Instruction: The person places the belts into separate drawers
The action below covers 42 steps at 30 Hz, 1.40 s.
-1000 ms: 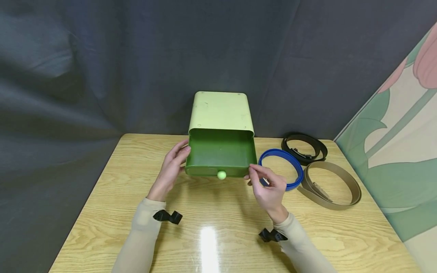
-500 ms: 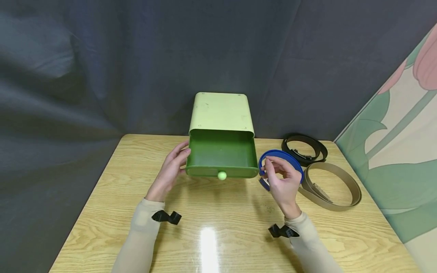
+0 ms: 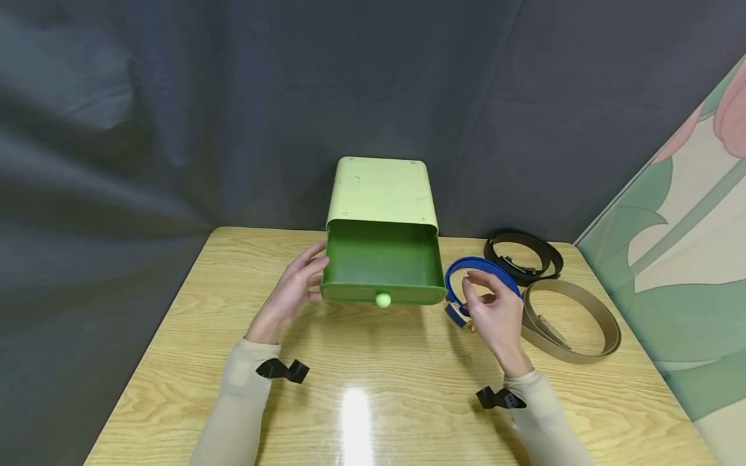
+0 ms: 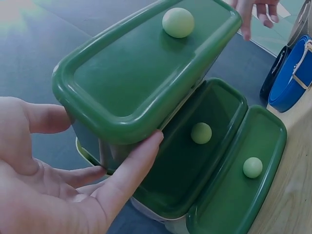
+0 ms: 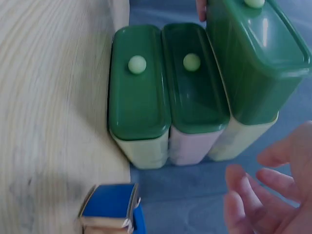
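Note:
A small pale-green chest [image 3: 383, 189] stands at the back of the table with its top drawer [image 3: 381, 259] pulled out. That dark-green drawer has a round light-green knob [image 3: 383, 299], and nothing lies in it. My left hand [image 3: 291, 294] holds the drawer's left side; in the left wrist view its fingers [image 4: 129, 168] reach under the drawer. To the right, my right hand [image 3: 497, 310] hovers over a coiled blue belt [image 3: 480, 263], partly hiding it. Its fingers are loosely bent with nothing between them. The belt's gold-edged buckle [image 5: 109, 201] shows in the right wrist view.
A coiled black belt [image 3: 550, 255] lies at the back right, with a coiled tan belt [image 3: 609, 323] in front of it. Two lower drawers [image 5: 139, 97] of the chest are closed. A dark curtain [image 3: 268, 116] hangs behind the table [image 3: 192, 310].
My right hand has let go of the drawer's front right corner and moved right, over the blue belt. The left hand stays at the drawer's left side.

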Tool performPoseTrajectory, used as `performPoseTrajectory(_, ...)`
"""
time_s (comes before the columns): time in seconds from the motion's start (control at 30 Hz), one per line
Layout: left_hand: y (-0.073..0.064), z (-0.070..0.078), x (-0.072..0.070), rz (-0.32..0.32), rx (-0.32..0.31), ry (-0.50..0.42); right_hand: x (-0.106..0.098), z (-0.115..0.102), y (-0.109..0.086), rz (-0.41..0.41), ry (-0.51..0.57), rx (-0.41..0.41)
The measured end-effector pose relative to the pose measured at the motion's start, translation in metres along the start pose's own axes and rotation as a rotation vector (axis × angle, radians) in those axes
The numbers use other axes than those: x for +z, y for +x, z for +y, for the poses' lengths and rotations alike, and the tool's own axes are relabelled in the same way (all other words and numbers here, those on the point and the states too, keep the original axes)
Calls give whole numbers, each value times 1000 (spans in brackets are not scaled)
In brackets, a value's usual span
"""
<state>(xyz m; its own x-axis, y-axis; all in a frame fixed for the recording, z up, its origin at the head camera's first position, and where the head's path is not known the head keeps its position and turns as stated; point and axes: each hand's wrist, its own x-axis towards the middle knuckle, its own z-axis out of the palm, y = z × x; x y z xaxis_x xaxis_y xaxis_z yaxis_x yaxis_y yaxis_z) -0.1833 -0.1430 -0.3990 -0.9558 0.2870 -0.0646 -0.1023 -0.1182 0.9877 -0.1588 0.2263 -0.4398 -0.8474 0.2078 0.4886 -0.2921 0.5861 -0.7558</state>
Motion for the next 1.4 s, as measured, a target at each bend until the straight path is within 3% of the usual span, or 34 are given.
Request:
performPoseTrajectory(0.3, 0, -1, -1, 8, 6, -20, -8, 14, 5, -315, -186, 144)
performPoseTrajectory(0.43, -1, -1, 0, 17, 2, -31, -9, 18, 7, -394, -230, 158)
performPoseTrajectory(0.73, 1, -2, 1, 28, 15, -25, -12, 27, 7, -490, -279, 203)
performPoseTrajectory(1.4, 2, -4, 1, 37, 19, -32, -13, 36, 1, -558, -363, 211)
